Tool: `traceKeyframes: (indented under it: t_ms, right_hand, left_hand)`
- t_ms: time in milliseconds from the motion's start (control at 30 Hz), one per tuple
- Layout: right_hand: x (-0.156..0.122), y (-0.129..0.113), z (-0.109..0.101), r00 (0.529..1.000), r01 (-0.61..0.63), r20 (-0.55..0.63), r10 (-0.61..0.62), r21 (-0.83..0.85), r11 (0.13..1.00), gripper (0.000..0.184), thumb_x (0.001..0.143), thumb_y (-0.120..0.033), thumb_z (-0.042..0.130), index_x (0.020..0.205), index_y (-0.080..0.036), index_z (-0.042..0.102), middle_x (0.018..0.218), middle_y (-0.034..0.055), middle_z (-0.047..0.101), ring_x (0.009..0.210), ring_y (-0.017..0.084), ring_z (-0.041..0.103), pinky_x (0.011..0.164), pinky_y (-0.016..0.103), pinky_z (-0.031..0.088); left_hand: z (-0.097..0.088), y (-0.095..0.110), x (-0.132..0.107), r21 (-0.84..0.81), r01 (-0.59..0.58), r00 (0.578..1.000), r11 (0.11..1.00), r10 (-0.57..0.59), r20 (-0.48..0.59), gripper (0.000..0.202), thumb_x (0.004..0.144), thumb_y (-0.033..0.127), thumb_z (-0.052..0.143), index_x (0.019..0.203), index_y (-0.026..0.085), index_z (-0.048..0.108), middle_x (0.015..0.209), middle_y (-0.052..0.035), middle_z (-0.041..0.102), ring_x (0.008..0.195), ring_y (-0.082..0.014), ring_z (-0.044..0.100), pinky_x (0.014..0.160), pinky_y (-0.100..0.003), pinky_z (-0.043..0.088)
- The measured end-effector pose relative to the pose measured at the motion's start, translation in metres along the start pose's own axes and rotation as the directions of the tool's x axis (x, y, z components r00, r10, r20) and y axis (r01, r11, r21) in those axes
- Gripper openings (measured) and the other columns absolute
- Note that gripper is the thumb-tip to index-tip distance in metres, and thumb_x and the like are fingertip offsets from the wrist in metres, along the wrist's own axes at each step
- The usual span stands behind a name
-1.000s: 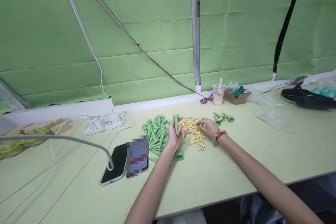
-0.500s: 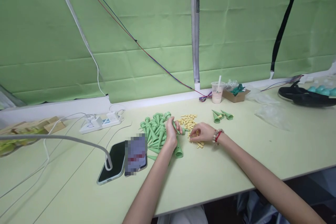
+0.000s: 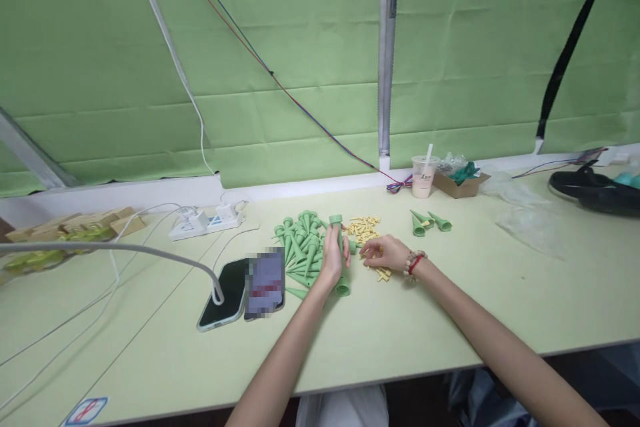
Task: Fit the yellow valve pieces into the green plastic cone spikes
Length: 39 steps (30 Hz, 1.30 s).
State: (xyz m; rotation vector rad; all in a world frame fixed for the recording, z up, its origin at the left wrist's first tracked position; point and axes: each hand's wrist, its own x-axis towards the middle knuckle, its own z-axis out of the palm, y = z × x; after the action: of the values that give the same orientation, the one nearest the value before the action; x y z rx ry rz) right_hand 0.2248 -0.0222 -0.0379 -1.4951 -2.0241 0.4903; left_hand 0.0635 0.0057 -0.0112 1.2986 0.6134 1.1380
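My left hand (image 3: 332, 257) is closed around a green plastic cone spike (image 3: 337, 220), whose wide ringed end points up above the fingers. Left of it lies a heap of similar green cone spikes (image 3: 303, 247). Another hollow green cone (image 3: 343, 287) lies just below the hand, its open end facing me. My right hand (image 3: 383, 253) rests low at the small yellow plastic pieces (image 3: 364, 229), thumb and fingers pinched together among them. What sits between those fingertips is too small to make out.
Several green cones (image 3: 430, 221) lie apart, right of the yellow pile. Behind stand a drink cup (image 3: 423, 177) with a straw and a small cardboard box (image 3: 460, 185). Two phones (image 3: 230, 297) lie on the left, by a white power strip (image 3: 207, 223) and cables. Clear plastic bags (image 3: 530, 227) lie right.
The green spike in my left hand has swung more upright, its wide end now pointing up. My right hand stays pinched at the yellow pieces. The whole view has shifted slightly.
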Motion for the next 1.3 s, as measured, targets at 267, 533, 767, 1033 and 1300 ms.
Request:
traceKeyframes:
  t_ms: [267, 533, 767, 1033, 1300]
  right_hand:
    - [-0.007, -0.013, 0.014, 0.994, -0.046, -0.107, 0.034, -0.108, 0.993, 0.019, 0.073, -0.033, 0.055, 0.087, -0.024, 0.064, 0.076, -0.0014, 0.067, 0.062, 0.012, 0.055, 0.054, 0.022, 0.034]
    - [-0.006, -0.013, 0.006, 0.981, 0.04, -0.18, -0.07, -0.161, 0.986, 0.024, 0.083, -0.023, 0.042, 0.088, -0.023, 0.066, 0.081, 0.0015, 0.065, 0.07, 0.014, 0.054, 0.062, 0.024, 0.038]
    - [-0.001, 0.0, 0.01, 0.945, 0.305, -0.051, -0.322, -0.207, 0.93, 0.043, 0.065, 0.005, 0.044, 0.082, -0.025, 0.07, 0.095, -0.0009, 0.066, 0.087, 0.016, 0.053, 0.079, 0.029, 0.039]
    - [-0.002, -0.01, 0.014, 0.958, 0.266, -0.028, -0.286, -0.287, 0.92, 0.023, 0.075, -0.012, 0.052, 0.081, -0.024, 0.071, 0.084, 0.002, 0.068, 0.082, 0.017, 0.054, 0.073, 0.028, 0.04]
    - [-0.007, -0.012, 0.011, 0.958, 0.268, -0.019, -0.287, -0.301, 0.915, 0.04, 0.07, 0.001, 0.042, 0.09, -0.024, 0.068, 0.093, 0.0025, 0.066, 0.092, 0.018, 0.054, 0.078, 0.031, 0.038]
  left_hand:
    - [-0.013, -0.001, -0.003, -0.088, 0.047, 0.995, 0.995, -0.055, -0.088, 0.03, 0.08, 0.048, 0.032, 0.082, 0.019, 0.042, 0.033, 0.0092, 0.033, 0.022, -0.009, 0.029, 0.028, -0.019, 0.021]
    - [-0.017, 0.013, -0.004, -0.284, 0.237, 0.968, 0.929, -0.249, -0.008, 0.023, 0.08, 0.04, 0.033, 0.076, 0.019, 0.042, 0.036, 0.0088, 0.03, 0.027, -0.0069, 0.028, 0.037, -0.019, 0.029]
    - [-0.016, 0.015, -0.005, -0.288, 0.24, 0.967, 0.927, -0.254, -0.013, 0.022, 0.081, 0.035, 0.031, 0.076, 0.018, 0.043, 0.036, 0.0082, 0.03, 0.028, -0.0071, 0.029, 0.038, -0.019, 0.028]
    - [-0.011, 0.01, -0.007, -0.264, 0.268, 0.962, 0.926, -0.271, 0.026, 0.021, 0.08, 0.038, 0.034, 0.077, 0.019, 0.043, 0.037, 0.0081, 0.03, 0.028, -0.0074, 0.029, 0.037, -0.019, 0.027]
    - [-0.01, 0.01, -0.008, -0.248, 0.254, 0.966, 0.935, -0.26, 0.011, 0.022, 0.08, 0.036, 0.032, 0.077, 0.018, 0.043, 0.036, 0.0075, 0.029, 0.029, -0.0081, 0.03, 0.038, -0.019, 0.029]
